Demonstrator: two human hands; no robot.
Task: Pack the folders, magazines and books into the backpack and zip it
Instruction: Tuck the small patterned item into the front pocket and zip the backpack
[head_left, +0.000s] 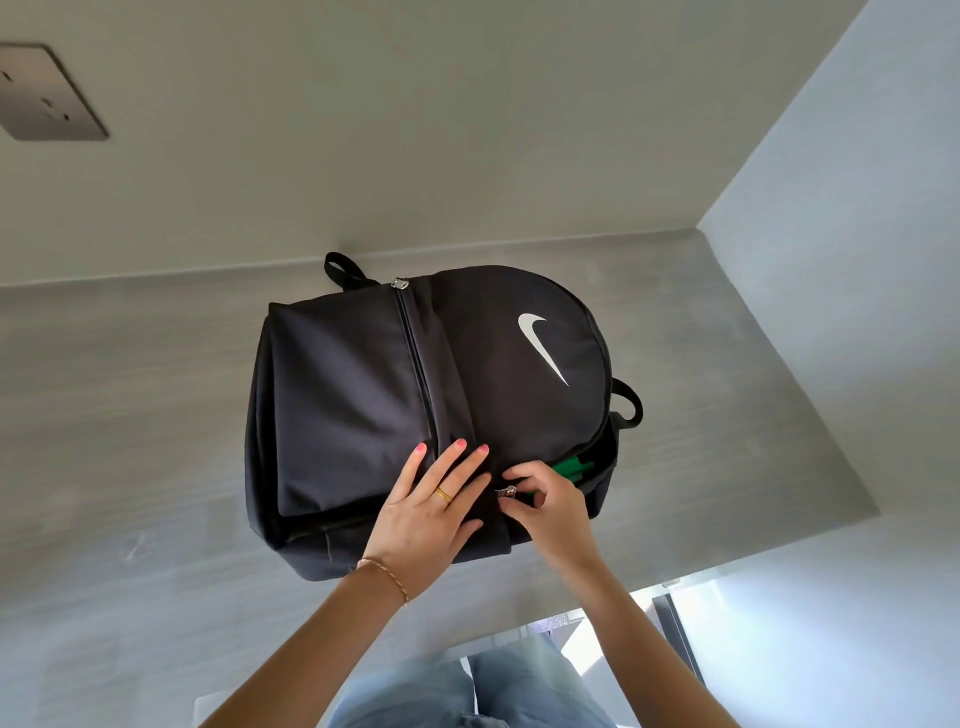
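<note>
I see the black backpack (395, 415) lying flat on the grey table (130, 415), its front face up and its rounded top toward the right. Its main compartment gapes a little along the near right edge, and inside that gap I can make out something green (571, 466), the edge of what has been packed; whether it is a folder, magazine or book I cannot tell. The front pocket's zip (415, 364) runs from far to near across the middle of the bag and is closed, its metal pull (399, 283) at the far end.

My left hand (431, 514) lies flat on the fabric with straight fingers pressing down, a gold ring on one finger and a thin bracelet at the wrist. My right hand (550, 506), just beside it, pinches the metal slider (506, 491) of the main zip between thumb and fingertips.

The only marking is a white swoosh logo (543, 345) on the upper panel; I can read no lettering anywhere. A carry loop (340, 270) sticks out at the far side.
</note>
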